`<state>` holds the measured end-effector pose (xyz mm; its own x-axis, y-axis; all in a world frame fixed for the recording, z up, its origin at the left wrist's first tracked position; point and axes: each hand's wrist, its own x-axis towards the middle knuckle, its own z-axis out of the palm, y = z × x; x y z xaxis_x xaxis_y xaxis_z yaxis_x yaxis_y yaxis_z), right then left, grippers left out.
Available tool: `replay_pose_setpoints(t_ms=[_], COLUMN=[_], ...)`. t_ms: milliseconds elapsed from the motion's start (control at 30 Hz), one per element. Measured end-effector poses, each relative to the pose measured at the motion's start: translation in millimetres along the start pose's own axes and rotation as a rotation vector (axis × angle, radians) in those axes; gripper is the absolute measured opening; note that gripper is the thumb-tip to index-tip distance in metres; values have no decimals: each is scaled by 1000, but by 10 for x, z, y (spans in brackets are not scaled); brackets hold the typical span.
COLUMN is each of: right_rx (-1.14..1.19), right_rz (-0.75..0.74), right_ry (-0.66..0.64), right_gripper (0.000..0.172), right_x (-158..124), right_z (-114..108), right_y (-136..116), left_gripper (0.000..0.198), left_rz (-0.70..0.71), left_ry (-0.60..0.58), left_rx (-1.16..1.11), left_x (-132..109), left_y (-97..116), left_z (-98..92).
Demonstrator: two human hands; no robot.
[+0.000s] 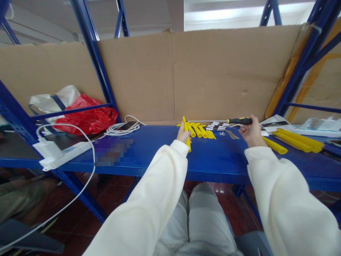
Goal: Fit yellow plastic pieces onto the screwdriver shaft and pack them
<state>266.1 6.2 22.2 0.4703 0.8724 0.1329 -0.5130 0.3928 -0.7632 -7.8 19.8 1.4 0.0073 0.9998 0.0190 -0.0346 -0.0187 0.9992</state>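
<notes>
My left hand is wrapped round a yellow plastic tube piece with a narrow upper end, held upright above the shelf. My right hand grips a screwdriver by its black and yellow handle. Its long thin shaft points left towards the yellow piece; whether the tip touches is too small to tell. Between the hands lie several similar yellow tube pieces, a group of small black and white parts, some tiny metal bits and flat metal strips.
Long yellow tubes lie right of my right hand on the blue shelf. To the left are a white power strip, a coiled white cable and a red plastic bag. Cardboard walls the back between blue posts.
</notes>
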Motion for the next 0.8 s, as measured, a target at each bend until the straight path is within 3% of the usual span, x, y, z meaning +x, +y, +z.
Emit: replay_pose_setpoints(t_ms=[67, 167, 333, 800], right_rx=[25, 89, 139, 111], right_rz=[62, 61, 63, 78], right_ry=[152, 231, 251, 258], right_gripper=[40, 41, 39, 30], right_x=[-105, -201, -180, -254], right_z=[90, 173, 143, 149], right_y=[-38, -76, -79, -95], left_gripper=[88, 88, 87, 92], left_rz=[-4, -7, -4, 36], left_ry=[-13, -44, -60, 42], left_rx=[-7, -24, -15, -64], left_x=[4, 10, -8, 44], left_y=[-4, -11, -5, -30], left_z=[0, 1, 2, 10])
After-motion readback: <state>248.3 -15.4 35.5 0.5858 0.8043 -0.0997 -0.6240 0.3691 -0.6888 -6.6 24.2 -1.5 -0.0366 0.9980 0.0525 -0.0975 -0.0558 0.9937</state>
